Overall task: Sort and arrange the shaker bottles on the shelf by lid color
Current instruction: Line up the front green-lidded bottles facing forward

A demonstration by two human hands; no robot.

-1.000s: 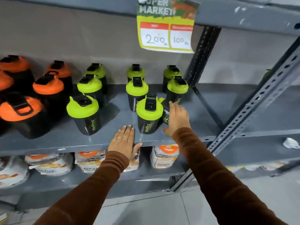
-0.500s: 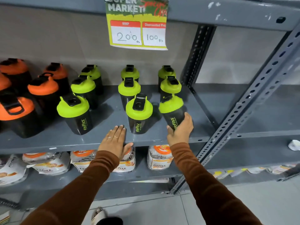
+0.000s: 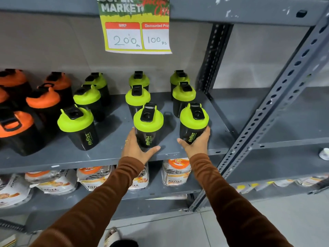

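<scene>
Black shaker bottles stand on a grey metal shelf [image 3: 110, 157]. Several with orange lids [image 3: 42, 98] are grouped at the left; several with green lids fill the middle and right in three columns. My left hand [image 3: 135, 148] cups the base of the front middle green-lid bottle [image 3: 148, 123]. My right hand [image 3: 195, 141] wraps the front right green-lid bottle [image 3: 193, 122], which stands upright near the shelf's front edge. Another green-lid bottle [image 3: 76, 125] stands alone at the front left of the green group.
A yellow price sign [image 3: 137, 32] hangs from the shelf above. A perforated upright post [image 3: 267, 113] bounds the shelf on the right. White and orange pouches [image 3: 175, 175] lie on the lower shelf. A bare shelf section extends to the right.
My left hand lifted off the shelf edge and took hold of the front middle bottle. My right hand set the tilted right bottle upright at the front and still holds it.
</scene>
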